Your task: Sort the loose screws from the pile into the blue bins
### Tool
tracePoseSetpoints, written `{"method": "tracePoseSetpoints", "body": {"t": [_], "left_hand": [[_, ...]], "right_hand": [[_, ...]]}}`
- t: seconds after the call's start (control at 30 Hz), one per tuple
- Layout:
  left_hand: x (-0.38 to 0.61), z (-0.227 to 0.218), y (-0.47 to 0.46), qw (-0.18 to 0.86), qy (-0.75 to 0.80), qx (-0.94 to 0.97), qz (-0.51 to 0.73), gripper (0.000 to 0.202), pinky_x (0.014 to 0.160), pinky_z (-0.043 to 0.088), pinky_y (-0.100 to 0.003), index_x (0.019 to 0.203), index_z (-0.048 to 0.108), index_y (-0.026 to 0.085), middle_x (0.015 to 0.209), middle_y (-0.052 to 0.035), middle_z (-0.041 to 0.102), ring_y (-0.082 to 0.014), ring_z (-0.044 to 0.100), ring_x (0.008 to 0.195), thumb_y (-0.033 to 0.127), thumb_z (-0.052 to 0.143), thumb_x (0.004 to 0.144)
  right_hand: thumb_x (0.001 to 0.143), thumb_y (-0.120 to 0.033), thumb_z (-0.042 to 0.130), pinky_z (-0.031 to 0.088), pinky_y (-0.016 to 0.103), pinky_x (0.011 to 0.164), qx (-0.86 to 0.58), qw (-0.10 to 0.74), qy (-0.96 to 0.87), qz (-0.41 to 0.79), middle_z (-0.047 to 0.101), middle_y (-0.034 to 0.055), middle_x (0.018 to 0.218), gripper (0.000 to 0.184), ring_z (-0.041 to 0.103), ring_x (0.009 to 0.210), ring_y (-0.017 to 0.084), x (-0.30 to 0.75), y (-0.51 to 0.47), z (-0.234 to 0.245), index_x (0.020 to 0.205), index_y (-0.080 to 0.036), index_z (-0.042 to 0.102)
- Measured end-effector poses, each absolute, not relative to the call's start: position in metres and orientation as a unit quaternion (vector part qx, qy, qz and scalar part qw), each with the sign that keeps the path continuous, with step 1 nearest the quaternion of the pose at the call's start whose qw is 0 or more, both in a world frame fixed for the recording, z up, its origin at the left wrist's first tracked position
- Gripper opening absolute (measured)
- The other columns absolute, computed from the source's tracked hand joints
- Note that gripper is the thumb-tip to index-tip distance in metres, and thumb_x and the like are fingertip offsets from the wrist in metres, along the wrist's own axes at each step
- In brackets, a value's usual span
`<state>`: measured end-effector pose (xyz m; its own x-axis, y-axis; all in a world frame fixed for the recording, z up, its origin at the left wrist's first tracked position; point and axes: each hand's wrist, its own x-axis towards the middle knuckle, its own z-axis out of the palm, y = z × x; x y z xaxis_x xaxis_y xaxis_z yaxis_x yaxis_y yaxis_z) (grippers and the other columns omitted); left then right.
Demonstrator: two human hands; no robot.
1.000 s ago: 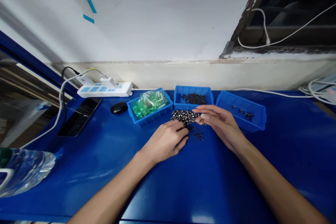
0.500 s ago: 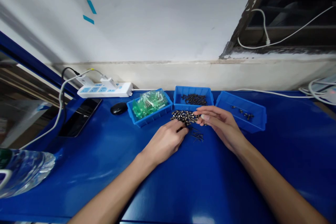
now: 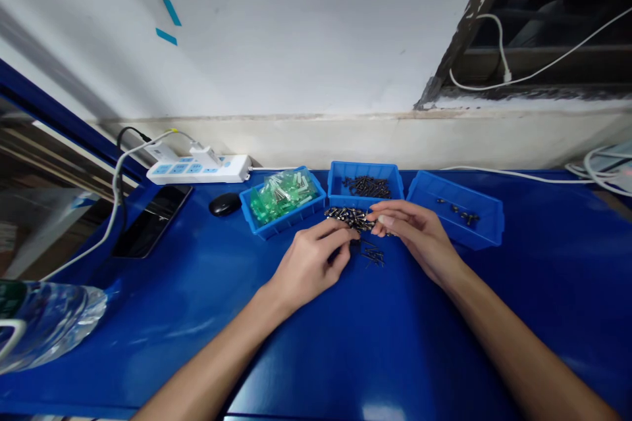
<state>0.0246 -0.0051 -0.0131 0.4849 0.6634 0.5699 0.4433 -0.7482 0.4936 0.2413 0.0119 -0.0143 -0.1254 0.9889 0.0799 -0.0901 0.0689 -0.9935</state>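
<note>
A pile of dark, metallic screws (image 3: 347, 216) lies on the blue table in front of the bins. At the pile's near edge my left hand (image 3: 316, 255) has thumb and fingers drawn together in a pinch. Something small and dark shows by its fingertips, too small to name. My right hand (image 3: 417, 231) covers the pile's right side, fingers bent and pressed together; what they hold, if anything, is hidden. Just below, between both hands, several thin dark screws (image 3: 374, 254) lie loose.
Behind the pile, a blue bin (image 3: 342, 199) contains dark screws. A right bin (image 3: 486, 237) has several small pieces; a left bin (image 3: 269, 231) holds green plastic bags. Further left are a mouse (image 3: 224, 204), phone (image 3: 153, 222), power strip (image 3: 232, 170) and water bottle (image 3: 59, 322).
My left hand has lifted slightly off the pile, its fingers shifting right and pulling back into a pinch. My right hand stays nearly in place.
</note>
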Motion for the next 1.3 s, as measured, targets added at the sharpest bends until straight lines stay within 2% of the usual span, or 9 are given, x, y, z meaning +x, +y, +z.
{"method": "tracePoseSetpoints", "body": {"t": [0.2,0.5,0.63,0.77,0.83,0.93,1.03,1.13,1.3], "left_hand": [[0.029,-0.006,-0.005,0.243,0.326,0.785,0.468,0.015,0.077,0.06,-0.023,0.097,0.074,0.016,0.092,-0.0046,0.077,-0.0123,0.072,0.078,0.007,0.062,0.092],[0.031,-0.005,-0.006,0.372,0.355,0.706,0.488,0.011,0.075,0.061,-0.025,0.097,0.075,0.014,0.089,-0.006,0.078,-0.014,0.072,0.076,0.014,0.069,0.088],[0.031,-0.005,-0.006,0.356,0.364,0.724,0.465,0.011,0.076,0.06,-0.025,0.099,0.071,0.014,0.091,-0.0059,0.076,-0.014,0.071,0.078,0.014,0.066,0.09],[0.024,-0.004,-0.006,0.223,0.361,0.828,0.366,0.005,0.068,0.056,-0.027,0.096,0.063,0.016,0.086,-0.0028,0.067,-0.0149,0.065,0.074,0.016,0.06,0.092],[0.021,-0.005,-0.006,0.15,0.344,0.881,0.288,0.009,0.066,0.054,-0.029,0.1,0.063,0.016,0.087,-0.0038,0.065,-0.0175,0.064,0.075,0.02,0.058,0.095],[0.021,-0.01,-0.005,0.095,0.317,0.923,0.195,0.016,0.07,0.055,-0.033,0.108,0.065,0.015,0.094,-0.0072,0.067,-0.0214,0.066,0.083,0.025,0.057,0.099],[0.027,-0.016,-0.007,0.078,0.335,0.927,0.152,0.016,0.071,0.055,-0.032,0.106,0.066,0.014,0.096,-0.008,0.067,-0.0211,0.066,0.083,0.02,0.052,0.102],[0.031,-0.02,-0.009,0.073,0.367,0.916,0.145,0.018,0.069,0.054,-0.03,0.102,0.067,0.015,0.094,-0.0073,0.066,-0.0206,0.064,0.082,0.011,0.049,0.101],[0.031,-0.019,-0.01,0.07,0.383,0.904,0.178,0.019,0.074,0.056,-0.032,0.101,0.066,0.016,0.098,-0.0079,0.067,-0.0214,0.063,0.087,0.007,0.05,0.098]], "right_hand": [[0.073,-0.038,0.085,0.062,0.041,0.089,-0.449,0.425,-0.602,0.506,0.082,0.0071,0.099,0.028,0.078,0.093,0.026,0.236,0.007,-0.007,0.097,-0.023,0.081],[0.067,-0.034,0.091,0.057,0.027,0.06,-0.415,0.399,-0.544,0.611,0.078,0.005,0.07,0.024,0.075,0.065,0.019,0.235,0.005,-0.001,0.085,-0.02,0.082],[0.068,-0.033,0.092,0.053,0.026,0.058,-0.398,0.408,-0.523,0.634,0.075,0.003,0.065,0.021,0.069,0.059,0.015,0.236,0.005,-0.001,0.082,-0.02,0.082],[0.067,-0.032,0.092,0.051,0.027,0.057,-0.396,0.406,-0.517,0.641,0.071,0.0008,0.06,0.019,0.064,0.055,0.014,0.238,0.005,-0.002,0.078,-0.02,0.081],[0.068,-0.031,0.092,0.055,0.03,0.064,-0.396,0.432,-0.509,0.63,0.074,0.0015,0.067,0.018,0.066,0.061,0.015,0.239,0.006,-0.003,0.081,-0.022,0.082],[0.074,-0.03,0.089,0.059,0.04,0.091,-0.397,0.501,-0.486,0.596,0.08,0.0054,0.109,0.036,0.075,0.095,0.022,0.24,0.006,-0.005,0.108,-0.029,0.08],[0.082,-0.026,0.082,0.053,0.046,0.106,-0.389,0.526,-0.485,0.581,0.064,0.003,0.146,0.055,0.067,0.125,0.026,0.24,0.004,-0.005,0.133,-0.039,0.068],[0.085,-0.027,0.08,0.054,0.047,0.106,-0.383,0.519,-0.496,0.581,0.06,0.0026,0.15,0.056,0.067,0.126,0.026,0.24,0.003,-0.003,0.137,-0.04,0.064],[0.084,-0.033,0.08,0.059,0.043,0.093,-0.406,0.5,-0.508,0.572,0.07,0.0072,0.138,0.039,0.073,0.108,0.026,0.242,0.004,-0.002,0.122,-0.03,0.073]]}}
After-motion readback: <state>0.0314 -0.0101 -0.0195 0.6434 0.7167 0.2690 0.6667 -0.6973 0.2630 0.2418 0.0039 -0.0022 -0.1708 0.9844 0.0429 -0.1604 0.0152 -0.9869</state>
